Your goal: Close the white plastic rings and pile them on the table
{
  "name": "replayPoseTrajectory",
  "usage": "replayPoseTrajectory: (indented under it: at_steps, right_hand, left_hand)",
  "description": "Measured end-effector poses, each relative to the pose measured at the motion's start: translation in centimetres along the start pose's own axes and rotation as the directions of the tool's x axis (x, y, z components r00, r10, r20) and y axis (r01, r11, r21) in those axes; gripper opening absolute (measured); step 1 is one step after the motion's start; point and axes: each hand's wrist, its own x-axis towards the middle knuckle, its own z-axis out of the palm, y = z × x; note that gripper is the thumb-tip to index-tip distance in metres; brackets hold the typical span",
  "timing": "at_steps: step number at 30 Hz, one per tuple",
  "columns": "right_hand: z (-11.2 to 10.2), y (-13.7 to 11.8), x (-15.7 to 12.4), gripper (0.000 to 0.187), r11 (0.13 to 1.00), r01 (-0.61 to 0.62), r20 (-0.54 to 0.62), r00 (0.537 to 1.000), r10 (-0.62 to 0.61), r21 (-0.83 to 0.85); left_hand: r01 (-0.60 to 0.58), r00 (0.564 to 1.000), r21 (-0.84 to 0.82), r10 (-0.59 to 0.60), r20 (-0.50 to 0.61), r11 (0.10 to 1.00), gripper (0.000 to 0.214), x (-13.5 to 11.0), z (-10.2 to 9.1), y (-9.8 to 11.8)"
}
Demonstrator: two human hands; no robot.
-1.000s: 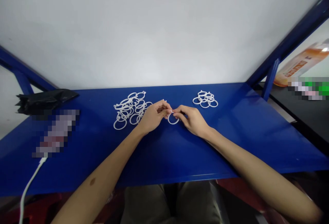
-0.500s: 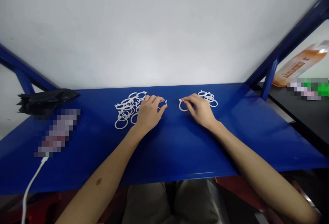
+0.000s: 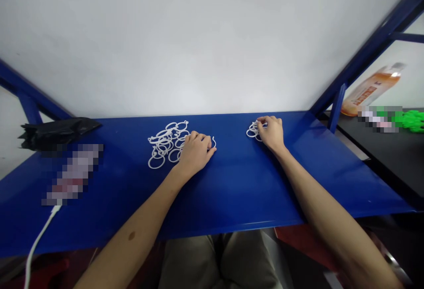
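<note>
Soft light brightens the wall [image 3: 205, 50], while the bottle [image 3: 372, 90] looks blurred.

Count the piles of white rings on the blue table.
2. The larger pile lies beside the left hand, which blocks part of it from view; the smaller pile is at the right hand, partly covered. More rings may be hidden behind either hand.

The bare left hand [image 3: 196, 151] is palm down, its fingers [image 3: 198, 137] bent and its thumb [image 3: 211, 153] stretched rightward. The bare left forearm [image 3: 145, 218] slants up from the lower left. Well apart, the bare right hand [image 3: 272, 132] is curled inward, thumb near the bent fingers; the bare right forearm [image 3: 321, 200] slants from the lower right.
</note>
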Motion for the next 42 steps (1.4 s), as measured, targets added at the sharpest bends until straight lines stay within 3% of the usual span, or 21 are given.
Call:
replayPoseTrajectory:
  at_steps: [7,11,13,15,18,20,25,30,33,36,39,42]
  right_hand:
    - [-0.7,-1.1,-0.3,0.022,1.000,0.025,-0.033,0.999,-0.025,-0.007]
    - [-1.5,-3.4,-0.9,0.021,0.992,0.123,-0.073,0.990,-0.121,0.026]
    - [-1.9,-4.9,-1.6,0.021,0.979,0.184,-0.043,0.983,-0.180,0.088]
    - [-2.2,-6.6,-2.4,0.021,0.953,0.216,0.061,0.970,-0.234,0.214]
    - [-2.2,-8.8,-3.9,0.025,0.886,0.131,0.289,0.915,-0.281,0.446]
    - [-1.9,-9.6,-4.7,0.026,0.848,0.044,0.375,0.884,-0.279,0.528]
    - [-1.1,-9.7,-5.6,0.017,0.808,-0.086,0.394,0.899,-0.188,0.583]
    - [-1.1,-9.8,-5.6,0.021,0.775,-0.202,0.504,0.847,-0.168,0.598]
    - [-1.6,-10.1,-5.5,0.020,0.803,-0.128,0.464,0.864,-0.198,0.582]
    - [-2.0,-10.1,-5.4,0.018,0.831,0.032,0.406,0.861,-0.305,0.556]
    - [-2.2,-10.0,-5.2,0.019,0.820,0.173,0.368,0.829,-0.420,0.546]
    - [-2.3,-9.9,-5.2,0.020,0.805,0.254,0.335,0.811,-0.479,0.537]
  left_hand:
    - [0.027,0.999,0.046,-0.028,0.016,0.999,0.024,0.2,-0.3,0.8]
    - [0.000,1.000,-0.020,0.000,-0.005,1.000,0.027,0.3,-0.7,1.6]
    - [-0.022,1.000,-0.062,0.021,-0.022,0.998,0.028,0.3,-0.8,2.0]
    - [-0.043,0.998,-0.094,0.038,-0.049,0.995,0.030,0.3,-0.8,2.2]
    - [-0.070,0.995,-0.122,0.060,-0.082,0.990,0.033,0.1,-0.7,2.5]
    - [-0.084,0.993,-0.129,0.073,-0.089,0.988,0.033,0.1,-0.6,2.7]
    - [-0.109,0.990,-0.137,0.096,-0.099,0.984,0.031,-0.1,-0.5,3.2]
    - [-0.084,0.990,-0.147,0.065,-0.127,0.986,0.030,-0.2,-0.4,3.6]
    - [-0.020,0.993,-0.354,-0.024,-0.119,0.935,0.034,-0.1,-0.5,3.7]
    - [0.117,0.989,-0.597,-0.149,-0.004,0.793,0.025,0.2,-0.9,3.6]
    - [0.194,0.980,-0.670,-0.171,0.101,0.716,0.019,0.5,-1.4,3.4]
    - [0.195,0.980,-0.671,-0.172,0.101,0.715,0.022,0.5,-1.6,3.2]
